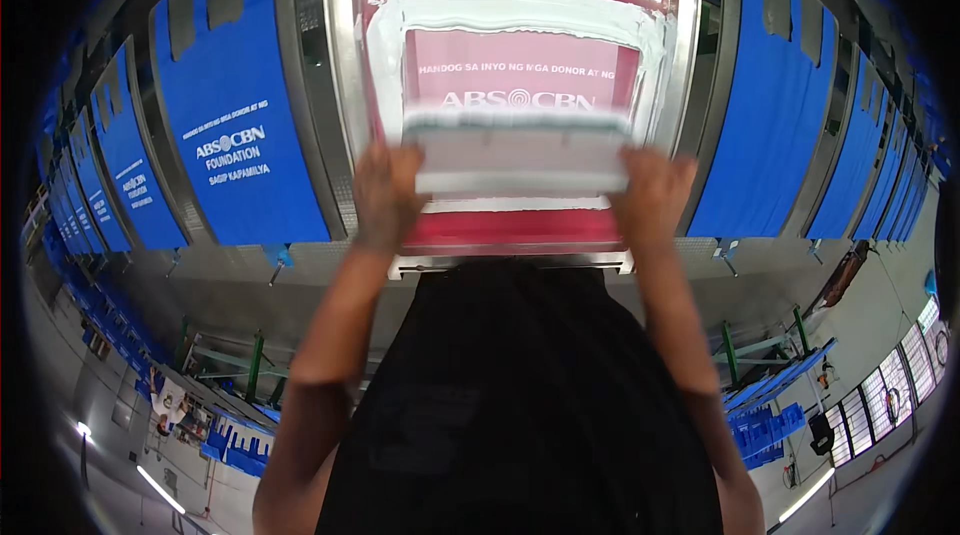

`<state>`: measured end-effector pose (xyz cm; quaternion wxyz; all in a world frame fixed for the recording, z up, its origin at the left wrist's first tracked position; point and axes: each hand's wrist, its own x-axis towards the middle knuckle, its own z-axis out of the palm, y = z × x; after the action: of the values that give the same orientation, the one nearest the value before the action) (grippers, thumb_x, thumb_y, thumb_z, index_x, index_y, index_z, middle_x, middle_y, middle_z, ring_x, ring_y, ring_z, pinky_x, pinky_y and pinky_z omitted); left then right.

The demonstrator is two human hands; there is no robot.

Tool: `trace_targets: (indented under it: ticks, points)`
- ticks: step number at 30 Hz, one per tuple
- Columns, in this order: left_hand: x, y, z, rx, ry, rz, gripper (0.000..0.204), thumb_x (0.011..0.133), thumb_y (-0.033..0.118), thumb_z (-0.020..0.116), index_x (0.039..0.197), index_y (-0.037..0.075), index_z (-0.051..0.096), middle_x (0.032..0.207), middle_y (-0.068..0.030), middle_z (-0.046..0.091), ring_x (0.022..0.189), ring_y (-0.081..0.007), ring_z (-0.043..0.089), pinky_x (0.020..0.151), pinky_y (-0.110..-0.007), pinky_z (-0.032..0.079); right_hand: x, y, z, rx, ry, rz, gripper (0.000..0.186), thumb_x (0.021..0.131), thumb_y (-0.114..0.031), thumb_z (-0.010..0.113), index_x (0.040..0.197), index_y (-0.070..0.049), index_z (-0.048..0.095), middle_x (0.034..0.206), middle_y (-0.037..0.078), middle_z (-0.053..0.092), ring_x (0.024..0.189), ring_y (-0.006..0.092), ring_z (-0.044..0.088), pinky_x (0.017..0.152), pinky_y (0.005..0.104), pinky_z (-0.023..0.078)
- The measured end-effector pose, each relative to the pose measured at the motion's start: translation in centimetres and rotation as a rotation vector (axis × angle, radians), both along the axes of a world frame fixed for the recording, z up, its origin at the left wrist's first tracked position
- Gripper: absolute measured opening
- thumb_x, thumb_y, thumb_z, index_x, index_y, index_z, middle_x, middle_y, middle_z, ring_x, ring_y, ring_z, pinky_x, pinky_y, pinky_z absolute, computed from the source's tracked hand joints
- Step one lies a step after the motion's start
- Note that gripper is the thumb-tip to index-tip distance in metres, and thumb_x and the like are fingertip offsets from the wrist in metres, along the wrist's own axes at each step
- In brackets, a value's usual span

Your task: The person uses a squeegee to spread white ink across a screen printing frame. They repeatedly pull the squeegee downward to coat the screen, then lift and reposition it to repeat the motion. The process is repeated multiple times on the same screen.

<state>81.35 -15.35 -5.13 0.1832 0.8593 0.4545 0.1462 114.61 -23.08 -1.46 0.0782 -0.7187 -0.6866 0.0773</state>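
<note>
A wide squeegee (520, 163), pale and smeared by motion, spans the middle of a red printing screen (515, 231). My left hand (388, 193) is closed round its left end, and my right hand (652, 197) grips the right end. Thick white ink (520, 7) lies in a band along the screen's far side and down both sides. Between the far ink and the squeegee shows a paler pink stencil area (520, 55) with white lettering and a round emblem. The squeegee covers the lower part of that design. A metal frame (345, 55) borders the screen.
To the left, a blue cloth panel (235, 115) with white print lies on a board, with more printed ones beyond. On the right, blue panels (765, 125) show no print. Small metal handles (727, 257) jut from the near edge. Far lower left, another person (172, 405) appears.
</note>
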Motion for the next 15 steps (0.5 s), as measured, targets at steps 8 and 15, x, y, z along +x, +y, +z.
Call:
trace_targets:
  ticks: [8, 15]
  points:
    - [3.4, 15.7, 3.0, -0.191, 0.124, -0.018, 0.037, 0.077, 0.035, 0.078, 0.101, 0.007, 0.072, 0.096, -0.0162, 0.071, 0.088, -0.0308, 0.07, 0.08, -0.041, 0.055, 2.8, 12.9, 2.9, -0.048, -0.168, 0.059, 0.02, 0.067, -0.024, 0.078, 0.08, -0.011, 0.073, 0.071, 0.009, 0.068, 0.065, 0.028, 0.064, 0.079, 0.0409, 0.04]
    - [-0.8, -7.1, 3.3, -0.142, 0.056, 0.019, 0.021, 0.071, 0.007, 0.069, 0.092, 0.002, 0.068, 0.085, -0.0112, 0.062, 0.087, -0.0292, 0.061, 0.08, -0.042, 0.049, -2.0, -7.8, 1.7, -0.135, 0.043, -0.01, 0.032, 0.059, -0.009, 0.074, 0.088, -0.011, 0.064, 0.089, 0.004, 0.064, 0.084, 0.0239, 0.061, 0.08, 0.0436, 0.038]
